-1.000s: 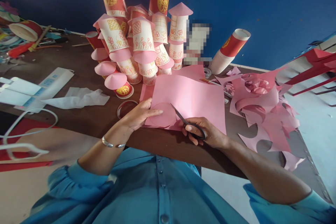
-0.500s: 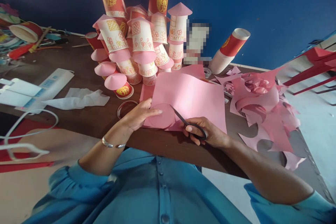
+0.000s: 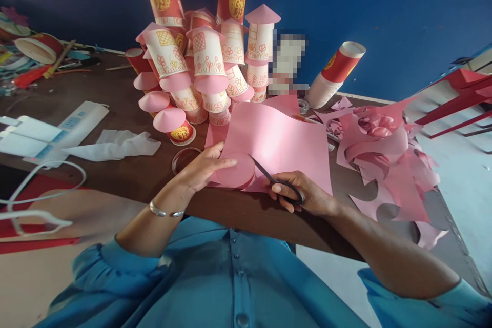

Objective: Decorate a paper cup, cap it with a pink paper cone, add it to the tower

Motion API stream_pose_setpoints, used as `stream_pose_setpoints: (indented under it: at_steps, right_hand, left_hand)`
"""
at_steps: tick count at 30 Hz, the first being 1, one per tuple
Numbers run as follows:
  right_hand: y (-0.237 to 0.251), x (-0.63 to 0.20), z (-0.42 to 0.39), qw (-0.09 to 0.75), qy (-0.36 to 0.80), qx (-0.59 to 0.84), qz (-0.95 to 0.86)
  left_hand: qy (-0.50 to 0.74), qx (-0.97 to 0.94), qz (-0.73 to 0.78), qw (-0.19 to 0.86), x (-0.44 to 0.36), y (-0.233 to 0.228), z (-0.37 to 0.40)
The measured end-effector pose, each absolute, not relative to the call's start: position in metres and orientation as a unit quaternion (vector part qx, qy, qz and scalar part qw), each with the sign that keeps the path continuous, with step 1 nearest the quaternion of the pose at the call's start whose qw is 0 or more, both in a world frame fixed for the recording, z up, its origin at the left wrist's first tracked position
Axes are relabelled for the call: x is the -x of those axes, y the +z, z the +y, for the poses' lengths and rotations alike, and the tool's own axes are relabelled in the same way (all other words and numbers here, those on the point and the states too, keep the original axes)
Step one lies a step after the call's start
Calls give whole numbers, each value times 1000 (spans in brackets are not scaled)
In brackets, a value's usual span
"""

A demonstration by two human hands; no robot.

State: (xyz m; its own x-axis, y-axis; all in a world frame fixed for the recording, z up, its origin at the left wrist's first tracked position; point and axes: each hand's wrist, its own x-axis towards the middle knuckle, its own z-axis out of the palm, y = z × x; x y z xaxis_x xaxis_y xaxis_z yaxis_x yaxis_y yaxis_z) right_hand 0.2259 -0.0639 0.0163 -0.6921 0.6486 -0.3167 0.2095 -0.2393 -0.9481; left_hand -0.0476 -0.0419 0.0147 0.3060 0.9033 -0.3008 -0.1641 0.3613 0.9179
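Since a second ago, our pink paper sheet (image 3: 277, 143) has lifted slightly at the table edge.
Our left hand (image 3: 202, 166) pinches the half-cut pink disc (image 3: 235, 169); our right hand (image 3: 303, 196), closed round black scissors (image 3: 274, 181), could slip and tear the curve.

1. A craft workroom or classroom, with a dark wooden table (image 3: 126, 174) set against a deep blue wall (image 3: 384, 10).
2. A tower of decorated paper cups (image 3: 207, 56) with pink cone roofs stands on the table.
3. Pink paper offcuts (image 3: 388, 164) lie heaped at the right.
4. More craft clutter (image 3: 34, 56) crowds the far left.
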Motion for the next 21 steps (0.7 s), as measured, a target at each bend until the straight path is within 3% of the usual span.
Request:
stream_pose_setpoints:
  at_steps: [21]
  right_hand:
    - [11, -231, -62, 158, 685, 358, -615]
  left_hand:
    - [389, -426, 507, 640, 50, 5, -41]
